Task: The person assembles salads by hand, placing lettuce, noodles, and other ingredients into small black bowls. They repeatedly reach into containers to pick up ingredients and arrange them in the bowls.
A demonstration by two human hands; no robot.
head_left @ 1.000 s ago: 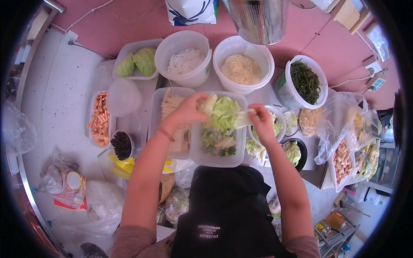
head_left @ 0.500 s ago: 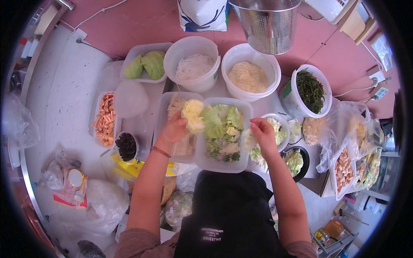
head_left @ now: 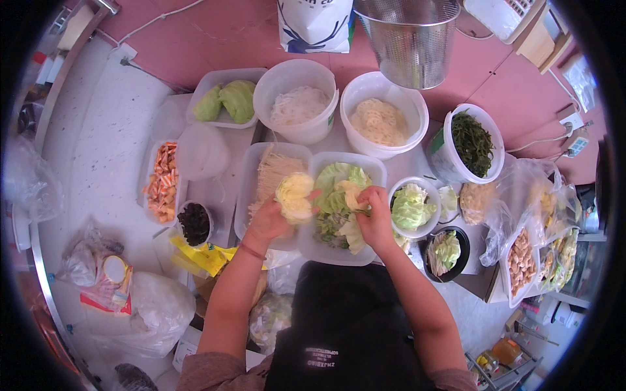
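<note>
My left hand [head_left: 268, 220] is closed round a pale yellow cabbage heart [head_left: 295, 197], held above the border of two translucent tubs. My right hand [head_left: 374, 214] pinches a yellowish cabbage leaf [head_left: 353, 195] over the right-hand tub [head_left: 336, 259]. Torn green leaves [head_left: 332, 179] fill that tub. In the left-hand tub [head_left: 245, 173] lie thin enoki mushrooms [head_left: 277, 163]. Just right of my right hand stand a white bowl of leaves [head_left: 411, 207] and a black bowl [head_left: 465, 253] holding leaves and enoki. My fingers partly cover both the heart and the leaf.
Behind the tubs stand buckets of white noodles [head_left: 300, 105], yellowish noodles [head_left: 378, 122] and dark green strips [head_left: 471, 142]. A perforated metal strainer [head_left: 411, 49] hangs above them. To the left are orange-white pieces [head_left: 163, 182] and a black fungus cup [head_left: 193, 223]. Plastic bags [head_left: 521, 189] crowd the right.
My right hand has moved left from the tub's right edge to over its leaves, nearer the cabbage heart. My left hand, still gripping the heart, has shifted slightly down and right.
</note>
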